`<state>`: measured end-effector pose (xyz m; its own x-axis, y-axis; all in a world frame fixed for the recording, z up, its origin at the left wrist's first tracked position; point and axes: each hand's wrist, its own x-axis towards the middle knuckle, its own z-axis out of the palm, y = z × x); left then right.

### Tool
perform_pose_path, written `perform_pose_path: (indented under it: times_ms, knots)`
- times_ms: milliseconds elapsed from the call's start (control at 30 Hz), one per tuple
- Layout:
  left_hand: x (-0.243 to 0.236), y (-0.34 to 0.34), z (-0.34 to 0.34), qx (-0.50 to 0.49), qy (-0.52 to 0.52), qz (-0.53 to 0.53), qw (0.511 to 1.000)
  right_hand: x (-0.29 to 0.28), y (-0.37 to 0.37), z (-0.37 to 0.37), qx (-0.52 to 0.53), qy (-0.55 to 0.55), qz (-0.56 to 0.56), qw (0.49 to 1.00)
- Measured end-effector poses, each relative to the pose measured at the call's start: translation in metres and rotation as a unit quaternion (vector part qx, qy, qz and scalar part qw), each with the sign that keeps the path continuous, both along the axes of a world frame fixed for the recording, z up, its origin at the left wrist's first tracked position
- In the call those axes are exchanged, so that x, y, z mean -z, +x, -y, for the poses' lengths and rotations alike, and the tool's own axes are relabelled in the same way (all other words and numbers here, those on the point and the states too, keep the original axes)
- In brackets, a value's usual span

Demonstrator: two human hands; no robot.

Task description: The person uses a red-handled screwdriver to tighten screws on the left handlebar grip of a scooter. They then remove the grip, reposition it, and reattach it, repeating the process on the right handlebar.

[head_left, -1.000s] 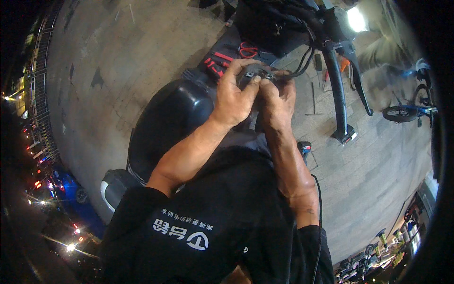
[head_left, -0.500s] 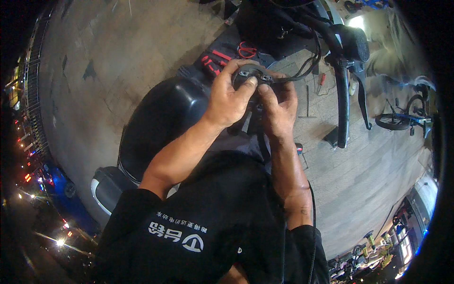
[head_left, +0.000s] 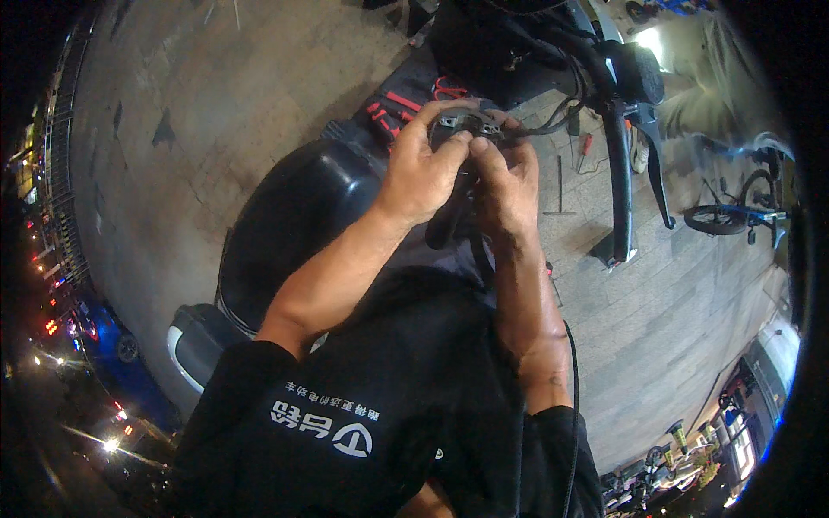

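Both of my hands hold a dark, rounded part (head_left: 471, 118) with small metal fittings on its upper face and black cables (head_left: 544, 128) running off to the right. My left hand (head_left: 423, 177) wraps its left side, thumb pressed on the inner middle. My right hand (head_left: 509, 186) grips the right side, its thumb meeting the left one there. What lies under the thumbs is hidden, and the part's exact kind is unclear. Below and behind the hands is the black scooter seat (head_left: 294, 207).
Red-handled tools (head_left: 399, 102) lie on the scooter's footboard beyond my hands. At right stand the handlebar grip (head_left: 622, 190) and brake lever (head_left: 661, 177). A red-handled screwdriver (head_left: 585, 145) and a thin T-shaped tool (head_left: 559, 190) rest on the paving. A bicycle (head_left: 725, 217) is further right.
Both thumbs have shifted closer together over the middle of the part, which is tilted slightly differently. The handlebar has moved slightly left and up in view.
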<state>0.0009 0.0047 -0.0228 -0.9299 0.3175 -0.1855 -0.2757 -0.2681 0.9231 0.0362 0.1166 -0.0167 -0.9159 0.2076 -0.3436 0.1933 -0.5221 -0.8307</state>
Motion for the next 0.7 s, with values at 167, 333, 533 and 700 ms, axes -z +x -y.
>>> perform_pose_path:
  times_ms: [167,333,533,700]
  knots:
    - [-0.006,-0.001,0.002,0.012,0.029,0.02,0.999,0.003,-0.003,0.0,0.006,-0.005,-0.02,1.0]
    - [-0.01,-0.004,0.011,0.067,0.108,0.012,0.992,-0.017,-0.008,0.0,0.003,0.112,0.006,0.994]
    - [-0.005,-0.005,0.006,0.073,0.078,-0.052,0.993,-0.041,-0.012,-0.004,-0.038,0.14,0.1,0.984]
    - [-0.001,-0.008,0.006,0.08,0.041,-0.155,0.984,-0.03,-0.008,-0.002,-0.009,0.128,0.045,0.991]
